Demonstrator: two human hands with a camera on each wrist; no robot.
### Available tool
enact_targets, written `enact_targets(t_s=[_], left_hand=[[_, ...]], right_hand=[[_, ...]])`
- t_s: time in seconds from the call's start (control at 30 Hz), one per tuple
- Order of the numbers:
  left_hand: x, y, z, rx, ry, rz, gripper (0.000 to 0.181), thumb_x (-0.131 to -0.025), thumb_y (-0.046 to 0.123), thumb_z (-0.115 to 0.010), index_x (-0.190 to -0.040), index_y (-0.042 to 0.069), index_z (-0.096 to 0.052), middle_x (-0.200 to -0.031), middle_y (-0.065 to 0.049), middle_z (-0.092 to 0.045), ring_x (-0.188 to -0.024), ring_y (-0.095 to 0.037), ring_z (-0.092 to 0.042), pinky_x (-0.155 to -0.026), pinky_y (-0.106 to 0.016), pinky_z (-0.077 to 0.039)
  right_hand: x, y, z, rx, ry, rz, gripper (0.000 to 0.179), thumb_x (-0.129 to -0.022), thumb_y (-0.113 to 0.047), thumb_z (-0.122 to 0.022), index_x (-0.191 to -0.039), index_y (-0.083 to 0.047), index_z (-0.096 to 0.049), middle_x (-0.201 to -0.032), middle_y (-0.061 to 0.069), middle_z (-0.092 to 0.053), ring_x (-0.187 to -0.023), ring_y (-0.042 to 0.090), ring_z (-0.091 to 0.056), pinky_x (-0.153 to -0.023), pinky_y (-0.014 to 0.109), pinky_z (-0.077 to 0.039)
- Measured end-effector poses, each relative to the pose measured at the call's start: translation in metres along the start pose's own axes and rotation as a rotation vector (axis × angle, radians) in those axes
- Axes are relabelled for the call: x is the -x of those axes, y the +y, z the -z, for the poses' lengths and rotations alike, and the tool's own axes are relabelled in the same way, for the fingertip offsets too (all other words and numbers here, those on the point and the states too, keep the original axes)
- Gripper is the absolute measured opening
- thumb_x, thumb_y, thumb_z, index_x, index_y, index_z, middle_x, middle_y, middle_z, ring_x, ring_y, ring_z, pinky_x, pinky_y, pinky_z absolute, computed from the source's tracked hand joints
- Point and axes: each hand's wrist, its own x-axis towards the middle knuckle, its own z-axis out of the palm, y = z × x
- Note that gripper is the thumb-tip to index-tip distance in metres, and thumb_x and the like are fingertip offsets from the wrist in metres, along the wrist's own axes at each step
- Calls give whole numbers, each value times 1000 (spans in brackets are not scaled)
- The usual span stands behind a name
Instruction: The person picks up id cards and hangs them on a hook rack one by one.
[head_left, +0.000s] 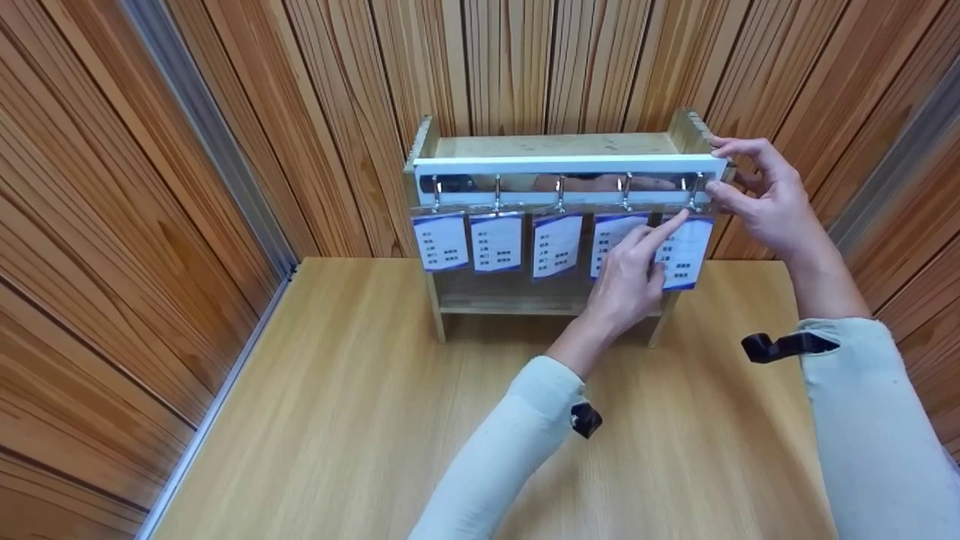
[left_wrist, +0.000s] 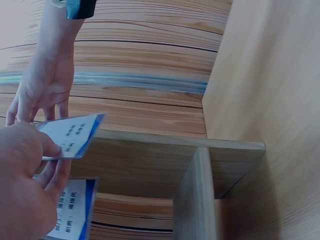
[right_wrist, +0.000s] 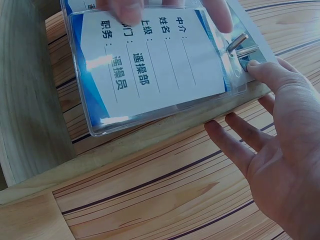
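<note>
A white hook rail (head_left: 570, 163) runs across the front of a wooden rack (head_left: 555, 145), with several name badges in clear sleeves hanging in a row. My left hand (head_left: 626, 274) is at the rightmost name badge (head_left: 694, 255), its index finger extended to the sleeve's top beneath the hook (head_left: 699, 184). In the left wrist view, that hand's thumb lies on the badge's face (left_wrist: 77, 131) with fingers behind it. My right hand (head_left: 769, 195) holds the rail's right end, thumb on the front, index finger at the top edge. The right wrist view shows this thumb beside the metal hook (right_wrist: 237, 42).
The rack stands on a wooden table (head_left: 360, 405) against a wood-plank wall (head_left: 510, 67). Another plank wall (head_left: 112, 225) rises on the left, with a metal strip (head_left: 217, 405) along the table's edge. A lower shelf (head_left: 510, 300) spans the rack under the badges.
</note>
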Motion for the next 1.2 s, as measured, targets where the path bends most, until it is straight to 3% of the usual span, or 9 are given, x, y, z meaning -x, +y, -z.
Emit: enact_targets(t_s=[0.13, 0.27, 0.5, 0.77, 0.97, 1.2], left_hand=[[4, -7, 0, 43, 19, -29, 57, -111, 3, -66, -163, 24, -61, -143, -5, -71, -128, -15, -71, -110, -8, -52], [8, -11, -2, 81, 3, -17, 51, -111, 0, -65, -157, 21, -68, -144, -6, -72, -128, -15, -71, -107, -6, -52], [11, -16, -6, 94, -54, 7, 56, -109, 0, -65, -161, 21, -64, -153, -6, -69, -123, -12, -68, -98, -5, -50], [14, -21, -5, 185, -73, 50, 55, -109, 3, -66, -161, 22, -64, -157, -6, -69, -131, -14, -72, -109, -9, -53], [21, -30, -2, 268, -95, 102, 55, -108, 11, -71, -161, 26, -64, -161, -5, -67, -134, -16, -75, -103, -14, -60], [35, -42, 1, 346, -116, 86, 56, -107, 16, -74, -161, 24, -63, -164, -2, -66, -138, -14, -73, -107, -21, -62]], right_hand=[[-1, -2, 0, 19, 3, -15, 43, -111, -9, -67, -153, -15, -58, -174, -2, -49, -132, 5, -65, -91, 13, -63], [0, -1, 0, 24, 7, -14, 43, -111, -8, -68, -152, -15, -58, -173, -2, -50, -129, 4, -66, -91, 13, -62], [0, 2, 1, -66, 4, 43, 44, -109, -2, -67, -152, -4, -57, -167, -4, -53, -123, 8, -70, -88, 14, -64], [0, 4, 1, -79, 3, 32, 44, -109, -2, -67, -152, -7, -59, -168, -4, -52, -127, 8, -69, -90, 15, -64], [-1, 4, 1, -54, 8, 27, 42, -110, -3, -67, -151, -9, -60, -168, -5, -52, -127, 7, -69, -90, 15, -64], [-1, 5, 1, -61, 2, 1, 43, -110, -6, -68, -152, -13, -60, -171, -3, -50, -130, 7, -67, -91, 15, -64]])
